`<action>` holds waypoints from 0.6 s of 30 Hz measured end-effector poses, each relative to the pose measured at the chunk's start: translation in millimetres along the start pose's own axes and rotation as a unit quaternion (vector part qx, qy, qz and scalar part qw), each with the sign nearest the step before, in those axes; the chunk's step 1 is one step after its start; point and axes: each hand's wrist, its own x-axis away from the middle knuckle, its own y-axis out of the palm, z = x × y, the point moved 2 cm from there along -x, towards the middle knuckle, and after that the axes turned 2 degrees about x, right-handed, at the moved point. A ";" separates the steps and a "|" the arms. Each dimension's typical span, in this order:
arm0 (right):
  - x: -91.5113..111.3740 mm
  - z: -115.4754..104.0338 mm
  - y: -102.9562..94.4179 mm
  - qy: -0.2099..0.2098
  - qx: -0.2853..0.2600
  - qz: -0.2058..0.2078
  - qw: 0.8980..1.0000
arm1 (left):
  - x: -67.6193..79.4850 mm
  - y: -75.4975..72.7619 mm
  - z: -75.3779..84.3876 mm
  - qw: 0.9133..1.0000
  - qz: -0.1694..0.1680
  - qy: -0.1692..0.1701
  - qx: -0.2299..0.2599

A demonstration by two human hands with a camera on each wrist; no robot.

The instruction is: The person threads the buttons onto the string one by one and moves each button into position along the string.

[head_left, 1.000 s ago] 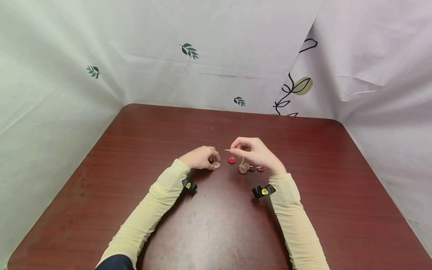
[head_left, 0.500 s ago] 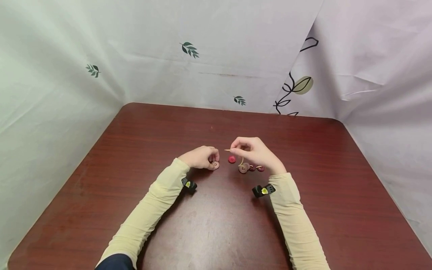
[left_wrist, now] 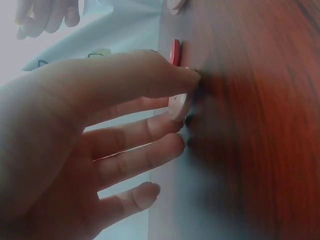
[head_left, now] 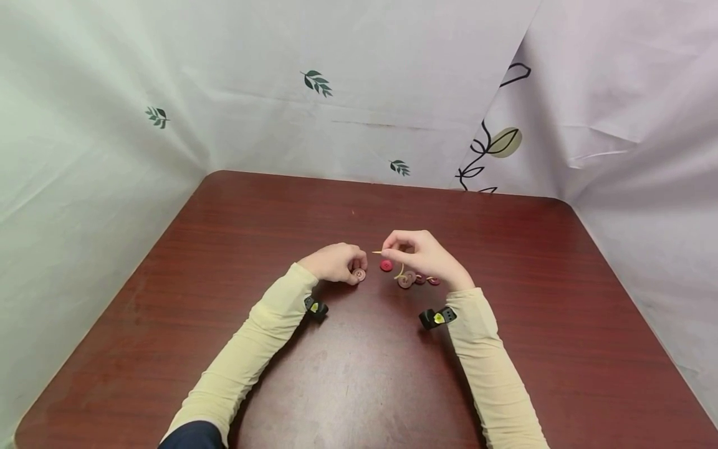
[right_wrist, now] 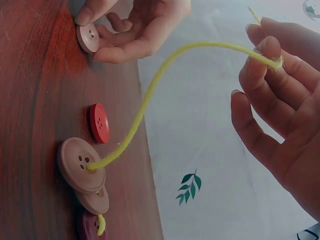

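My left hand pinches a pale pink button by its edges, between thumb and fingers, at the tabletop. In the left wrist view the thumb covers part of that button. Raised above the table, my right hand pinches yellow yarn close to its end, and a short tip sticks out toward the left. The yarn curves down into a hole of a large dusty-pink button. Behind that button lie another pinkish one and a dark red one, with yarn showing through the dark red one.
A loose red button lies between the two hands. At the right end of the strung row is one more dark red button. The brown wooden table has pale cloth hanging behind and beside it.
Both hands keep their holds and barely move. The right hand has sunk very slightly with the yarn tip. The buttons look the same.
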 end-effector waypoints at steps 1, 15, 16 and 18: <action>-0.1 0.3 0.3 0.000 0.001 -0.001 1.000 | -0.4 0.3 -0.2 1.000 0.001 -0.002 -0.010; 0.3 0.4 -0.3 0.000 0.013 -0.002 1.000 | -0.2 -3.4 0.9 1.000 0.018 -0.006 -0.008; 0.3 0.2 -0.8 -0.001 0.016 -0.001 1.000 | 0.1 -4.1 1.1 1.000 0.024 0.001 -0.001; 0.3 0.4 -1.6 -0.002 0.018 0.000 1.000 | 0.8 -5.8 2.1 0.999 0.037 0.011 0.012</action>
